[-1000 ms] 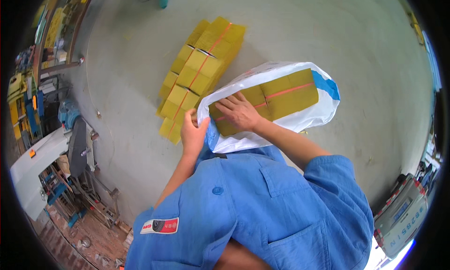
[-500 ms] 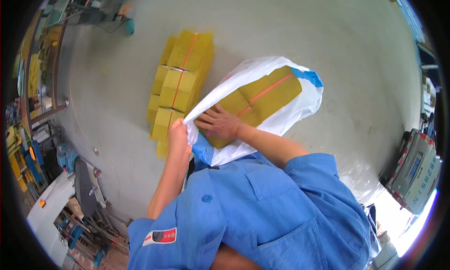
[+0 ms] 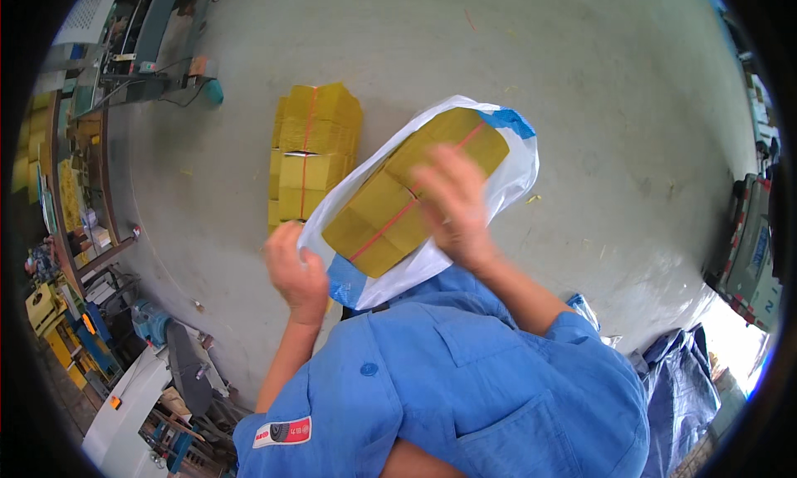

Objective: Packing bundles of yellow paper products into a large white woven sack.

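Note:
A white woven bag (image 3: 520,169) with blue ends lies open on the floor in front of me. Inside sit bundles of flat yellow-brown card pieces (image 3: 371,222), tied with thin red straps. My left hand (image 3: 299,275) is at the bag's near left edge, fingers loosely curved and thumb apart, with no bag edge visibly pinched in it. Blurred by motion, my right hand (image 3: 455,208) hovers over the middle of the bundles with its fingers apart and nothing in them. Left of the bag stands another strapped stack of yellow-brown card (image 3: 315,167), partly behind my left hand.
A machine with a dark frame (image 3: 149,59) stands at the far left. Along the left side are a brown metal frame (image 3: 104,179) and a workbench machine with a blue motor (image 3: 151,322). A dark blue tarp (image 3: 677,395) lies at the near right; a vehicle (image 3: 755,254) stands at the right edge.
My left hand has loosened from the bag's edge it was gripping. My right hand has lifted off the bundle's near end and moved right and farther away. The view has shifted.

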The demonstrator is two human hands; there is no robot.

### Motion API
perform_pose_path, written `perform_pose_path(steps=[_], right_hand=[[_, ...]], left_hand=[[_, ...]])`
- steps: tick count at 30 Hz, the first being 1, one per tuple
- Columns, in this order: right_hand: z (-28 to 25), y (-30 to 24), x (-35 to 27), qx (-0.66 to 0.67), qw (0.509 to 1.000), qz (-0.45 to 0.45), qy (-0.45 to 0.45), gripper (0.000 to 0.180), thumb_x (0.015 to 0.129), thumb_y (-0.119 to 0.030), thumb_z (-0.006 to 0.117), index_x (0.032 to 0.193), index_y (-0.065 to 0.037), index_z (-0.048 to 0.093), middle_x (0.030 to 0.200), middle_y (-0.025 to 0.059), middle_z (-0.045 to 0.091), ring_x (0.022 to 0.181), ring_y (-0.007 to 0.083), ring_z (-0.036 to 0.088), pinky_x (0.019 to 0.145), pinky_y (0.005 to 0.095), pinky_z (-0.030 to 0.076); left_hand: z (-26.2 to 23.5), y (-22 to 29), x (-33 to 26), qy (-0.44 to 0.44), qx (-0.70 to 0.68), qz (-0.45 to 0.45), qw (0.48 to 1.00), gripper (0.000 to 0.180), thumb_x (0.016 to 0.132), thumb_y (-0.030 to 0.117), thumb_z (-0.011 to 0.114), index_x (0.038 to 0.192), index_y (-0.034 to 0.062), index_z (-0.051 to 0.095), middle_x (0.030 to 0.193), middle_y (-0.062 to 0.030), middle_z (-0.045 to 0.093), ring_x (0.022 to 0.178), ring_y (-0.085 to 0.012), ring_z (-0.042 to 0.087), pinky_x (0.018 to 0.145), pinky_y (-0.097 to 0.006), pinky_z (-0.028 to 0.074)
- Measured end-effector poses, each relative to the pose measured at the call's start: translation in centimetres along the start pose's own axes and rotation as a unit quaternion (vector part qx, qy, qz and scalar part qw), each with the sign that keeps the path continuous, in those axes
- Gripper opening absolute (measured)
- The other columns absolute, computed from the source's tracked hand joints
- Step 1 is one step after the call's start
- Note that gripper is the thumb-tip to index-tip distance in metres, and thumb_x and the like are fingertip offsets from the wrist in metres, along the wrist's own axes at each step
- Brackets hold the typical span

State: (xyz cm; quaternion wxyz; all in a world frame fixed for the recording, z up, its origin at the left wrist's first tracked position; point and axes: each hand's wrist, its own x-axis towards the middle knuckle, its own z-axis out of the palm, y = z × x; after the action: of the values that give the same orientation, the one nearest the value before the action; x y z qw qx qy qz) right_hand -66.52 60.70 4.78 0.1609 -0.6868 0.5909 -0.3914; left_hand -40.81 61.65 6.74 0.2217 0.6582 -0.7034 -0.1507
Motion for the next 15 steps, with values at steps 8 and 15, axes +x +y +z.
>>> perform_pose_path(steps=[8, 15], right_hand=[[-7.6, 12.1, 3.4, 0.014, 0.977, 0.208, -0.035, 0.044, 0.073, 0.002, 0.062, 0.116, -0.005, 0.061, 0.121, 0.0137, 0.060, 0.116, 0.0302, 0.055, 0.092, 0.0382, 0.046], [-5.6, 16.6, 3.4, 0.355, 0.905, 0.236, -0.002, 0.013, 0.082, 0.000, 0.060, 0.094, 0.002, 0.064, 0.094, 0.0076, 0.066, 0.092, 0.0195, 0.062, 0.084, 0.0295, 0.048]], left_hand=[[18.4, 13.8, 6.3, -0.145, -0.044, 0.330, 0.932, 0.033, 0.082, 0.012, 0.059, 0.112, -0.0013, 0.059, 0.118, -0.0180, 0.057, 0.110, -0.0351, 0.056, 0.098, -0.047, 0.042], [27.9, 13.0, 5.2, -0.258, -0.025, 0.233, 0.937, 0.032, 0.086, 0.023, 0.060, 0.108, 0.0008, 0.058, 0.109, -0.0188, 0.059, 0.101, -0.0352, 0.057, 0.088, -0.048, 0.042]])
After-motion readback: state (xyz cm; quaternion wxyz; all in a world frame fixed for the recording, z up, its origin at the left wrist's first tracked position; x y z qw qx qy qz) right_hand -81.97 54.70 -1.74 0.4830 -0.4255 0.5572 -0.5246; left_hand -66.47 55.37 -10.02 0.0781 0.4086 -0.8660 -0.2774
